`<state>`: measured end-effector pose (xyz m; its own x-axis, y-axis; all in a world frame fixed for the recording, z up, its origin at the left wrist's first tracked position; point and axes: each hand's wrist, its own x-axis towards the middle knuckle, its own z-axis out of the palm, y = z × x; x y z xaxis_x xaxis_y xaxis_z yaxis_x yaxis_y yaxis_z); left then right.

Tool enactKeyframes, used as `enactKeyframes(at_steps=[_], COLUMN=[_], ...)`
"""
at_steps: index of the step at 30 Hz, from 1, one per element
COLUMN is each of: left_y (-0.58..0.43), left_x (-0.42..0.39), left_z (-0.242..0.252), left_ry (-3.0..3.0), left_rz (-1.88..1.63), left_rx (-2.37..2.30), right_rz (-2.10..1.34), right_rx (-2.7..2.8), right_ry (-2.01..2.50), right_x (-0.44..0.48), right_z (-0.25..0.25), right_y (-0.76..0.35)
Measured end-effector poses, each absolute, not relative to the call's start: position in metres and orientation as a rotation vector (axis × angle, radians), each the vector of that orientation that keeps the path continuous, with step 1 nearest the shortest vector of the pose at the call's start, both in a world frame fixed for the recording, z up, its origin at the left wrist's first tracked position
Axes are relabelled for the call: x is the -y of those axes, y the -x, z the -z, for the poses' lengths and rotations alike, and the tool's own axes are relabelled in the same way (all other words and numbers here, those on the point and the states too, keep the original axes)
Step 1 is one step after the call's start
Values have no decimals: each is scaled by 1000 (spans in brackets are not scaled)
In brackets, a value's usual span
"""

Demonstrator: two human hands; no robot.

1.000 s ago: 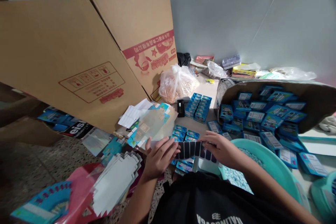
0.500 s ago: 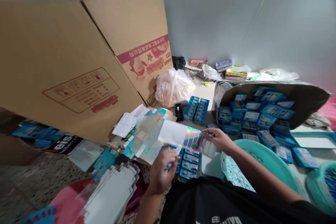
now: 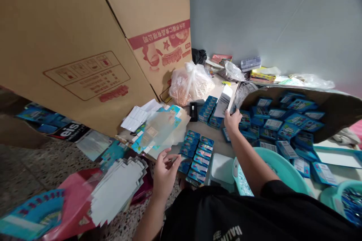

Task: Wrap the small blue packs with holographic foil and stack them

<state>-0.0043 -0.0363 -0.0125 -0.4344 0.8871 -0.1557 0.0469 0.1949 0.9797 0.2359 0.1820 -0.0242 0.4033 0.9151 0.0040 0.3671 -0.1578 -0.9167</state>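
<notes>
My right hand (image 3: 233, 119) is closed on the lower edge of a glossy white sheet (image 3: 223, 101) with grey bands across it. The sheet stands tilted in front of a stack of small blue boxes (image 3: 207, 108), beside the carton flap. Near the table's front edge, my left hand (image 3: 165, 169) has loosely curled fingers, thumb and fingertips apart, and I make out nothing held in it. Just right of it lie two rows of small blue packs (image 3: 197, 156). Beyond it, clear film sheets (image 3: 158, 131) and blue printed card are piled.
A large cardboard box (image 3: 113, 64) rises at left. An open carton (image 3: 336, 115) of blue boxes lies at right, behind a turquoise basin (image 3: 283, 162) of white pellets. A white lidded tub (image 3: 223, 167) stands near me. White card sheets (image 3: 115, 192) are stacked lower left.
My right hand has moved away from me with the sheet, swinging it from across the packs to upright beside the carton. My left hand has drawn left and down, uncovering the packs.
</notes>
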Motion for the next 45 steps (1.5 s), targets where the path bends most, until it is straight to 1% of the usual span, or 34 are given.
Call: enactKeyframes(at_steps=[2,4,8,9,11,16,22,26,29,33,37,41,45], left_y=[-4,-12,-25,-28,-34,-47,-56,-63,-63,-60,-55,-53,-57], left_x=[35,32,18,13,2,-28,-69,-98,-115,-131,-141,-140,-131], left_z=[15,18,30,34,42,62,81,92,99,103,96,83,74], left_ry=[-888,-910,-1017,-1022,-1006,-1030,-1245,-1330,-1396,-1466,-1443,-1377,-1315], left_rz=[-1276,-1264,-1243,-1229,-1190,-1092,-973,-923,-841,-736,-714,-769,-918], left_rx=[-1654,-1618,-1564,-1544,-1486,-1344,-1342,-1362,-1378,-1370,-1292,-1257,-1280], right_rz=[-699,-811,-1427,-1539,-1621,-1442,-1229,-1099,-1088,-1115,-1041,-913,-992], right_rx=[1216,1348,1596,1634,1692,1601,1614,1612,1526,1481,1489,1575,1574], right_ry=[1644,1520,1194,1145,1140,1412,1673,1906,1982,1937,1745,1480,1489], right_x=[-157,-123,-61,-52,-40,-39,-53,-76,-96,-107,-96,-85,-86], right_z=[28,34,44,46,48,55,63,78,94,105,96,78,63], right_y=[-230,-225,-225,-226,-227,-227,-232,-231,-226,-224,-227,-230,-236])
